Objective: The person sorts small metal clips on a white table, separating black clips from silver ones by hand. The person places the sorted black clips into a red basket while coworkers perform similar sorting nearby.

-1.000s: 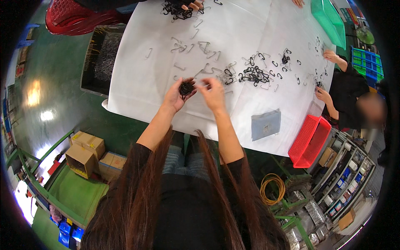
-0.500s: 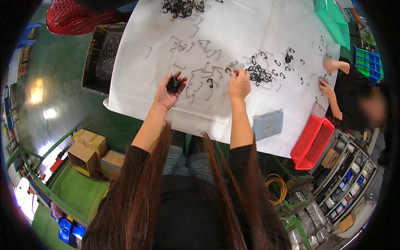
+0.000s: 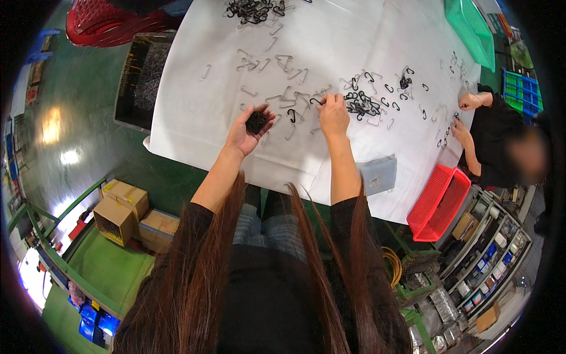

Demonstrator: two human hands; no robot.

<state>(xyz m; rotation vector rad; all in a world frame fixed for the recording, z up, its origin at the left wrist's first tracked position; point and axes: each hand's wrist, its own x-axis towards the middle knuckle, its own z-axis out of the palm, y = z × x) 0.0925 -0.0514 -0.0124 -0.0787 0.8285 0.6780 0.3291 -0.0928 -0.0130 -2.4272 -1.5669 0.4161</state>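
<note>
In the cupped palm of my left hand point(image 3: 243, 137) lies a clump of small black pieces point(image 3: 256, 122), too bunched to make out singly. The fingers curl up round it. Thumb and fingertips of my right hand point(image 3: 335, 117) pinch a black S-shaped hook point(image 3: 316, 101) just over the white tabletop. Several bare wire hooks point(image 3: 288, 94) lie scattered between and beyond my hands. One black hook point(image 3: 292, 115) rests among them. Just right of my right hand is a pile of black hooks point(image 3: 362, 104).
A larger black pile point(image 3: 253, 10) sits at the far edge of the white table point(image 3: 200, 130). A grey-blue plastic bag point(image 3: 377, 176) and a red basket point(image 3: 436, 206) are at the near right, a green basket point(image 3: 471, 32) far right. A co-worker's hands point(image 3: 461, 127) handle hooks at the right edge.
My left hand has shifted a little to the right, and more of its black clump shows. My right hand has stayed near the same spot, with the black hook now plainer at its fingertips.
</note>
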